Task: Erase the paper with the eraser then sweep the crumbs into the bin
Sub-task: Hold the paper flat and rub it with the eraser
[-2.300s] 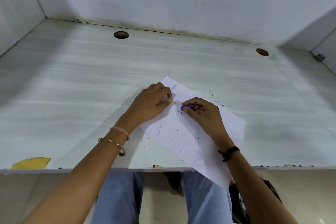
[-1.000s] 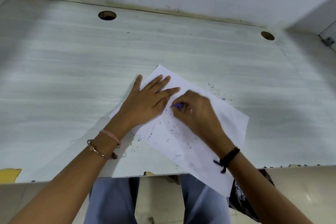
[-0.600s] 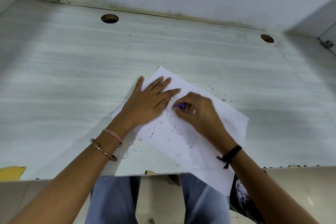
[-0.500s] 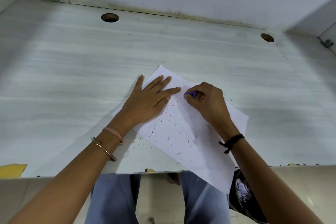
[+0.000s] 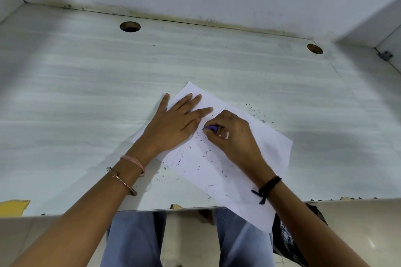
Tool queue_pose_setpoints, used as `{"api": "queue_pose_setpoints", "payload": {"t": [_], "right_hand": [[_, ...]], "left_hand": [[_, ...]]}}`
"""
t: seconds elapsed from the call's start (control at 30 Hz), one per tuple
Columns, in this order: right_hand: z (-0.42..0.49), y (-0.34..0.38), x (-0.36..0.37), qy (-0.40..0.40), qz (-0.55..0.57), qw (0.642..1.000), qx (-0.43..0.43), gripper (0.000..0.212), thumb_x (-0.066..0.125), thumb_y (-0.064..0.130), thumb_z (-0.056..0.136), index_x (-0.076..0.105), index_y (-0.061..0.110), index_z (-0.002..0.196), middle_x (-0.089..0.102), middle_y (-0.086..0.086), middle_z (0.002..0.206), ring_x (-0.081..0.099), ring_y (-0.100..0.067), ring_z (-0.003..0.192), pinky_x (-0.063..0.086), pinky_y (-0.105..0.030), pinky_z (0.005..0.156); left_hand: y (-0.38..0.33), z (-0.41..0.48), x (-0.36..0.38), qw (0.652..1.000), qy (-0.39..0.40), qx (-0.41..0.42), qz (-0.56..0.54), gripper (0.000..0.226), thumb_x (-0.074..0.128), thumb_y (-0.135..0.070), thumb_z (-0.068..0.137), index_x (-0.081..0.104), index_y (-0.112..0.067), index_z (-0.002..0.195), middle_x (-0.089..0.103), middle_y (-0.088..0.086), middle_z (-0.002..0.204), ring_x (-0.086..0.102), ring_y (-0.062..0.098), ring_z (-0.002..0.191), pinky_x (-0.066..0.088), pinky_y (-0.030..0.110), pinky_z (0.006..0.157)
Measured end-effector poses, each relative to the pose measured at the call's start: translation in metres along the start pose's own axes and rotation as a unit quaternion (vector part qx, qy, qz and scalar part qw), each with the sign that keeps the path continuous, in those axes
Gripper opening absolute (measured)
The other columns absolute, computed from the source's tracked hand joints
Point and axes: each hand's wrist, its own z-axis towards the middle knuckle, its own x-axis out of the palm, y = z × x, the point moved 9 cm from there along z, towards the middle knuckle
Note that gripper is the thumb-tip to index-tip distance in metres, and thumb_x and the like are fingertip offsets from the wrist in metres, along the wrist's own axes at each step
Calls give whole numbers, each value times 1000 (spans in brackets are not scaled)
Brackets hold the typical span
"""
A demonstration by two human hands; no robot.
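Paper (image 5: 234, 180): lies slanted on the desk (image 5: 86, 97), near corner overhanging the front edge.
Left hand (image 5: 173, 123): you press it flat on the sheet, fingers straight.
Right hand (image 5: 232, 136): you pinch the purple eraser (image 5: 211, 128) against the sheet.
Crumbs (image 5: 201, 151): scattered over paper and desk.
Progress: erasing looks under way; sweeping not begun, no bin in view.

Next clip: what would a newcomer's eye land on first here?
The white paper lies askew at the front edge of the desk, one corner overhanging. The left hand presses flat on it while the right hand pinches a purple eraser beside it. Dark crumbs speckle the sheet and desk.
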Motion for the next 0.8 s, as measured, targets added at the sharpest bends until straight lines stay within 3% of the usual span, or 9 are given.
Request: {"api": "queue_pose_setpoints", "payload": {"t": [0.13, 0.3, 0.43, 0.5, 0.6, 0.73, 0.8], "right_hand": [[22, -34, -29, -76, 13, 994, 72, 1, 70, 13, 83, 72, 14, 82, 61, -5, 84, 52, -8, 67, 41, -15, 63], [0, 1, 1, 16, -16, 1000, -2, 3, 68, 12, 81, 71, 14, 81, 59, 0, 76, 51, -8, 68, 39, -15, 63], [22, -36, -30, -69, -2, 995, 74, 3, 70, 12, 82, 71, 11, 81, 61, -5, 82, 57, -18, 71, 46, -25, 67], [16, -20, -17, -49, -29, 997, 45, 6, 67, 14, 81, 70, 10, 78, 61, -5, 78, 56, -16, 70, 47, -29, 67], [-4, 13, 10, 27, -23, 999, -36, 3, 67, 14, 80, 69, 13, 79, 60, 0, 72, 49, -6, 66, 42, -18, 65], [23, -35, -28, -71, 2, 995, 69, 2, 70, 15, 82, 71, 14, 81, 61, -4, 80, 53, -12, 68, 42, -20, 64], [23, -28, -22, -71, -16, 995, 65, 4, 68, 13, 82, 71, 10, 79, 60, -5, 79, 54, -16, 70, 43, -24, 65]], "left_hand": [[1, 1, 1, 1000, -7, 0, -4, 60, -5, -49, 92, 15, -54, 148, 8, -13, 163, 1, 5, 150, -3, 54, 119], [2, 1, 2, 1000, -3, -1, -1, 63, -7, -50, 89, 13, -54, 148, 5, -14, 163, -1, 5, 150, -5, 53, 118], [2, 2, 1, 1000, -13, 2, -1, 60, -5, -48, 92, 14, -53, 149, 8, -13, 163, 2, 6, 150, -3, 54, 119], [2, 2, 2, 1000, -12, 1, 5, 61, -6, -49, 91, 14, -54, 149, 7, -13, 163, 1, 6, 150, -3, 54, 118], [2, 2, 1, 1000, -20, 1, 6, 63, -4, -49, 90, 18, -52, 149, 9, -12, 163, 4, 6, 150, -2, 54, 118], [2, 1, 1, 1000, -16, -2, 8, 61, -8, -49, 91, 12, -55, 148, 7, -14, 163, 1, 5, 150, -2, 53, 119], [2, 1, 2, 1000, -12, -4, 3, 62, -9, -50, 90, 10, -55, 148, 5, -14, 163, 0, 5, 150, -3, 52, 119]]}}
